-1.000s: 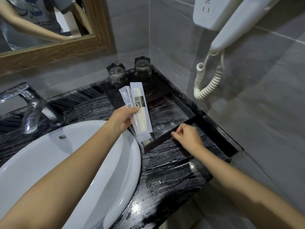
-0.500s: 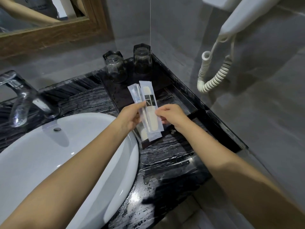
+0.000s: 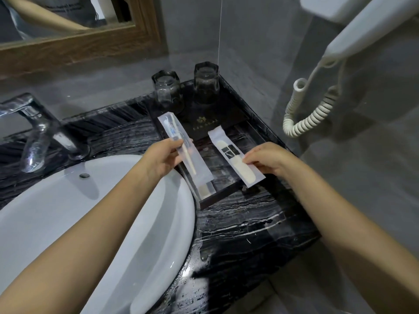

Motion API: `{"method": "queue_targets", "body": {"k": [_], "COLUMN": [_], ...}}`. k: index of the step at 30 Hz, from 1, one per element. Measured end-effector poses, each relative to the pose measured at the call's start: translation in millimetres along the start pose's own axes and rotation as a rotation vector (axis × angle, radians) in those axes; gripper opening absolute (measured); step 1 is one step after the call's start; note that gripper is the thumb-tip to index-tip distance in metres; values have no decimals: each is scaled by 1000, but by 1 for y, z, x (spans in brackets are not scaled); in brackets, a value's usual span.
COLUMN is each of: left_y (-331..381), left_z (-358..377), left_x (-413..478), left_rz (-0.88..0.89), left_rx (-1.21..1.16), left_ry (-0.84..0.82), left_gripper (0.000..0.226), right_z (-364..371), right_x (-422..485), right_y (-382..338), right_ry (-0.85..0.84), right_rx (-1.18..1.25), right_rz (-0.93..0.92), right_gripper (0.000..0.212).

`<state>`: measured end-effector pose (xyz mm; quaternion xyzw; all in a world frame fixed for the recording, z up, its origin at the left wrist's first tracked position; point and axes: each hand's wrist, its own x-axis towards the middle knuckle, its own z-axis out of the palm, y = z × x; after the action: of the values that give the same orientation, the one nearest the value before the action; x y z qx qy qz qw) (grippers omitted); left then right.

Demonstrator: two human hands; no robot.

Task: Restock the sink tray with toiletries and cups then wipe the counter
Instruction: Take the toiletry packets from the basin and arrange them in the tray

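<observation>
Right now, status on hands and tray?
Left hand holds toothbrush packet; right hand holds comb packet. Both above black tray. Two glasses at back. Nothing blocking.

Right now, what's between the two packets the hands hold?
Head view: only bare black tray floor between the toothbrush packet and the comb packet.

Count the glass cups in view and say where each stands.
2. Both stand upside down at the far end of the tray: the left glass nearer the faucet, the right glass in the wall corner. None seems hidden.
</observation>
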<state>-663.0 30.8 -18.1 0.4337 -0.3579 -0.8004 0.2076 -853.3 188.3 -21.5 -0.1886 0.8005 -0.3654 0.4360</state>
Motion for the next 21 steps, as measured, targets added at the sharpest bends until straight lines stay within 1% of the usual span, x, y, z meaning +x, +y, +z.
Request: {"method": "queue_targets", "body": {"k": [2,7,13,17,21], "left_y": [7,17,20,20,19], "left_z": [-4,-18,-29,-34,-35], "left_x": [-1,-2,-1,1,3], "left_rz": [15,31,43,41,40], "left_rx": [-21,-59,-58,-70,-73], "left_ry": [13,65,92,106,106], "left_gripper": [21,26,36,31,26], "right_z": [1,20,45,56,59], "right_x": [3,19,36,38,40], "right_y": [-2,-18,-25,-19,-11], "right_ry": [6,52,83,86,122], "right_rx": [-78,-187,-258,-311,-381], "right_rz": [24,-3,25,41,18], "right_gripper": [19,28,27,18,21]}}
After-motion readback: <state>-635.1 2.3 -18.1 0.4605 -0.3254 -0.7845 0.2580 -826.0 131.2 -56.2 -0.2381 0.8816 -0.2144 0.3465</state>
